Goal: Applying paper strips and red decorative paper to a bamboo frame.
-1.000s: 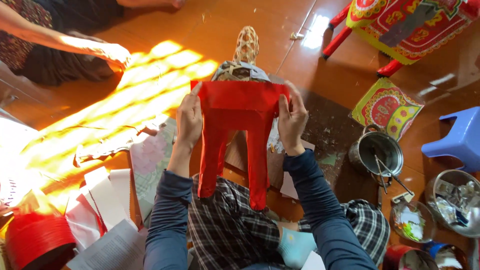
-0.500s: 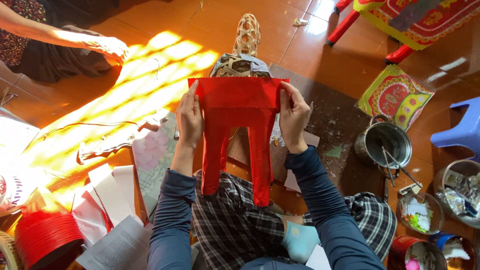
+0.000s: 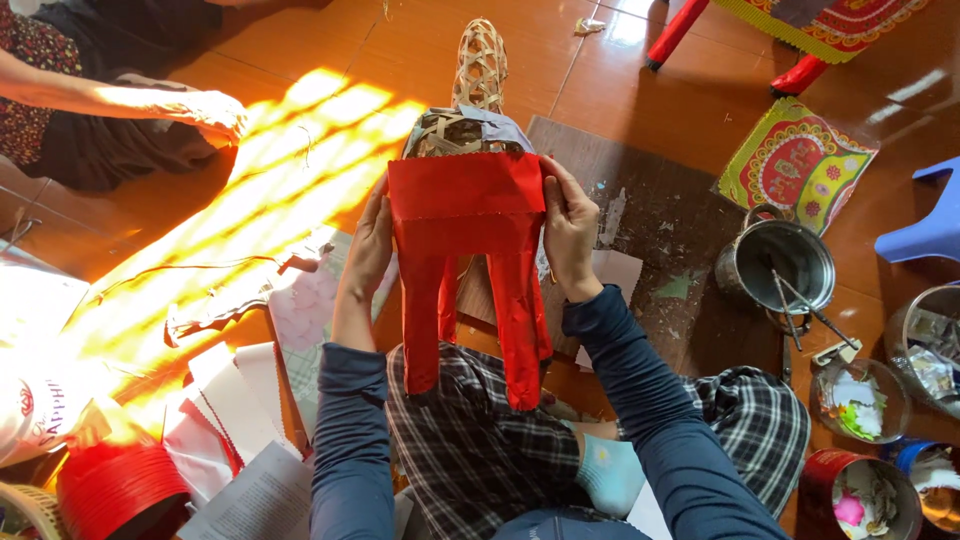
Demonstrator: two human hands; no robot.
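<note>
A red paper-covered figure (image 3: 470, 240) with two hanging legs stands in front of me, its woven bamboo frame (image 3: 478, 75) bare at the far end. My left hand (image 3: 368, 245) presses flat against its left side. My right hand (image 3: 568, 228) grips its right edge, thumb on the red paper. Both hands hold the figure upright above my lap, over a dark board (image 3: 650, 215) on the floor.
A metal pot with sticks (image 3: 775, 265) stands to my right, near bowls of paper scraps (image 3: 858, 400) and a red tin (image 3: 855, 495). Loose paper sheets (image 3: 240, 400) and a red stack (image 3: 115, 490) lie at left. Another person's arm (image 3: 130, 100) reaches in at upper left. A blue stool (image 3: 925, 225) sits far right.
My hands and the red figure keep the same hold. The view has shifted slightly, and the other person's hand has stayed near the sunlit floor.
</note>
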